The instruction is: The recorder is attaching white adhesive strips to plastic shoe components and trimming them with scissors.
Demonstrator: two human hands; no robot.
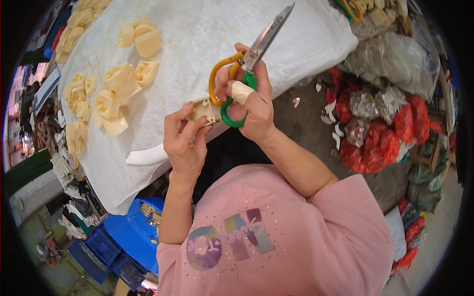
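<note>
My left hand [183, 140] pinches a small cream plastic part [200, 111] at the table's near edge; it looks hollow, with small round posts. Close beside it, my right hand [259, 112] grips a pair of scissors [270, 38] with one orange and one green handle. Their blades lie together and point up and to the right, away from me. A pale wrap covers my right thumb. The scissors' handles sit right next to the plastic part, and I cannot tell whether they touch it.
White woven cloth [197, 54] covers the table, with several cream plastic parts [118, 81] at its left and a curved white piece [147, 155] near the front. A blue basin [126, 224] stands below left. Red bags [373, 148] and clear plastic [395, 64] lie at right.
</note>
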